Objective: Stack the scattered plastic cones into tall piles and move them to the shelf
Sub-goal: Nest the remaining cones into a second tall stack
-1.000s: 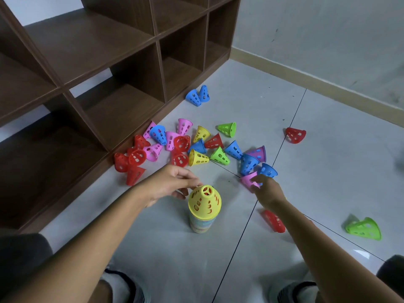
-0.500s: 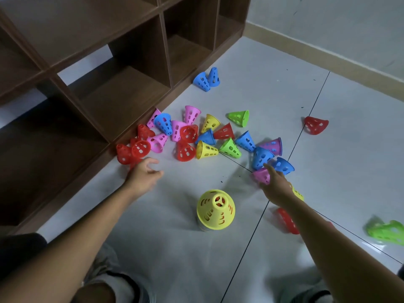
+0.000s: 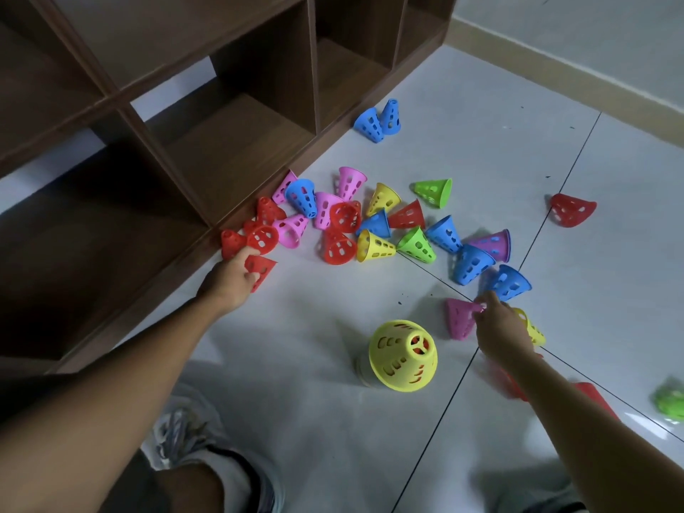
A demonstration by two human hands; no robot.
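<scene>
Head view, looking down at a tiled floor [image 3: 481,105] beside a dark wooden shelf [image 3: 237,149] of open compartments. The left hand [image 3: 231,275] reaches to the foot of the shelf, its fingers curled round a red cone [image 3: 261,270] lying on its side; this cone lies just beside two more red cones [image 3: 251,238] that rest against the shelf base. The right hand [image 3: 501,327] reaches forward on the other side, its fingertips pinching the narrow end of a pink cone [image 3: 459,318] lying on the floor; a yellow cone [image 3: 533,331] lies partly hidden behind this hand. Between the two arms stands the pile [image 3: 401,355], upright on the floor and topped by a yellow cone; the number of cones beneath it cannot be told. Beyond the hands a loose scatter of cones [image 3: 377,224], red, pink, blue, yellow, green and purple, lies on the floor near the shelf, most of them tipped on their sides. Two blue cones [image 3: 377,122] stand touching each other farther along the shelf base, well apart from the scatter. A single red cone [image 3: 572,209] lies alone to the right, and a blurred green cone [image 3: 670,403] shows at the right edge.
</scene>
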